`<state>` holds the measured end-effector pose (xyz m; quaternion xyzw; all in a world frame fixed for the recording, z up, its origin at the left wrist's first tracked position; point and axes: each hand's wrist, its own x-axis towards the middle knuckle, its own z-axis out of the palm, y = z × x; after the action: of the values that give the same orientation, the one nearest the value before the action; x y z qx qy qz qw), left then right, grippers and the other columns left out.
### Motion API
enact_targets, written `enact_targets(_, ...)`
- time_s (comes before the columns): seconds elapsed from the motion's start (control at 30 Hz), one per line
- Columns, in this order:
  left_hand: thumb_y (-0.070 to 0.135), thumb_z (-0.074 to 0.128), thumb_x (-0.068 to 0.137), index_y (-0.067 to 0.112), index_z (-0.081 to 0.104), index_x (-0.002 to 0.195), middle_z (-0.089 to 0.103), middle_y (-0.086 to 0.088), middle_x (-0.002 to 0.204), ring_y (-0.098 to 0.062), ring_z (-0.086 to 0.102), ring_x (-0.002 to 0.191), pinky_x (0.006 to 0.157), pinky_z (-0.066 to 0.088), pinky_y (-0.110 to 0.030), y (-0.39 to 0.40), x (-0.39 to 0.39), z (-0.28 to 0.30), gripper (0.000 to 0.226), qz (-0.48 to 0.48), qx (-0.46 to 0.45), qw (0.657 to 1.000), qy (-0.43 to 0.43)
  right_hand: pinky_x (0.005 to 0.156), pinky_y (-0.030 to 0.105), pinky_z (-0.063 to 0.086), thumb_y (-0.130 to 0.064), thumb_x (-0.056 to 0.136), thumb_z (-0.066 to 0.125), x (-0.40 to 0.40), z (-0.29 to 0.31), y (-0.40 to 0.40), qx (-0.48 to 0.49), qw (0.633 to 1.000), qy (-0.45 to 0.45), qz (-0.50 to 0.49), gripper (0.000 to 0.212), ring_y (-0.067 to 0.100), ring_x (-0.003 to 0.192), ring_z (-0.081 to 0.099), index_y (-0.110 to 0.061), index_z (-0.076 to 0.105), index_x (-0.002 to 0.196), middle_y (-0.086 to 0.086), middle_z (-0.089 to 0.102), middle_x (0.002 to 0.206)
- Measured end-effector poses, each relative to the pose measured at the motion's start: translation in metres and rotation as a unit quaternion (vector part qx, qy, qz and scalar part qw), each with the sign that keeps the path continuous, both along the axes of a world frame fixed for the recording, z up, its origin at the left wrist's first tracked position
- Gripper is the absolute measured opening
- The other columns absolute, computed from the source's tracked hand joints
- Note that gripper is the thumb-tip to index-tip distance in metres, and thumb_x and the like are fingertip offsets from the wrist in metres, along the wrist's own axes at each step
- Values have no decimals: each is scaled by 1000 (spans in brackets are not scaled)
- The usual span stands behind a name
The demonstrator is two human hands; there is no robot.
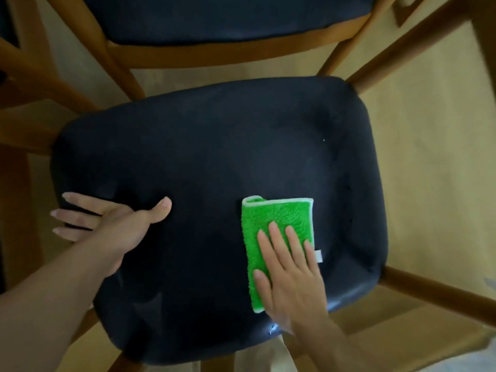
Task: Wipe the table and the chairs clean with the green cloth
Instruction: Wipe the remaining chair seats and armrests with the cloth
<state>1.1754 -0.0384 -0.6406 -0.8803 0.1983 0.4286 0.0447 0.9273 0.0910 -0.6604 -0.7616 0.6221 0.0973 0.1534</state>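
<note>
Head cam looks straight down on a dark padded chair seat [214,162] with a wooden frame, filling most of the frame. Right hand [290,275] is lower right of centre, fingers straight and together, pressing flat on the green cloth [273,218]. That cloth is folded into a rectangle with a white edge and a little white tag on its right side, lying on the right half of the seat near the front edge. Left hand [112,224] is at the left, spread wide, palm resting on the seat's left edge with the thumb pointing toward the middle, holding nothing. Second chair [228,20] with the same dark cushion sits across the top of the frame, over a pale wood floor [429,157].
</note>
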Motion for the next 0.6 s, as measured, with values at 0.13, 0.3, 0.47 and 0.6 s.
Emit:
enact_targets(0.13, 62, 72, 69, 8, -1, 152, 11, -11, 157, -32, 21, 135, 108, 21, -48, -1, 2, -5, 124, 10, 1, 999, 33, 115, 50, 14, -46, 93, 27, -34, -3, -80, -43, 969, 11, -244, 68, 31, 147, 16, -15, 21, 153, 6, 16, 161)
enact_targets(0.3, 70, 69, 67, 10, -4, 150, 1, -11, 158, -32, 12, 138, 110, 18, -48, -2, 6, -4, 126, 1, 22, 999, 38, 116, 58, 6, -45, 100, 24, -15, -10, -174, -58, 892, 15, -448, 67, 34, 148, 0, -13, 5, 155, 9, 0, 163)
enact_targets(0.47, 64, 70, 71, 6, 4, 150, 20, -9, 149, -26, 26, 126, 102, 24, -46, -4, 6, 1, 118, 0, 33, 997, 73, 116, 55, -1, -47, 98, 15, 92, -7, -153, -52, 974, -3, -218, 65, 35, 148, -3, -20, 0, 154, 8, -6, 162)
enact_targets(0.6, 80, 73, 43, 17, -40, 138, -42, -7, 149, -29, -30, 141, 114, -4, -55, -5, 6, 2, 160, -16, 70, 997, -6, 116, 51, 16, -46, 97, 28, 105, -6, -121, -42, 995, -65, 56, 59, 29, 147, 16, -26, 21, 153, 2, 16, 161)
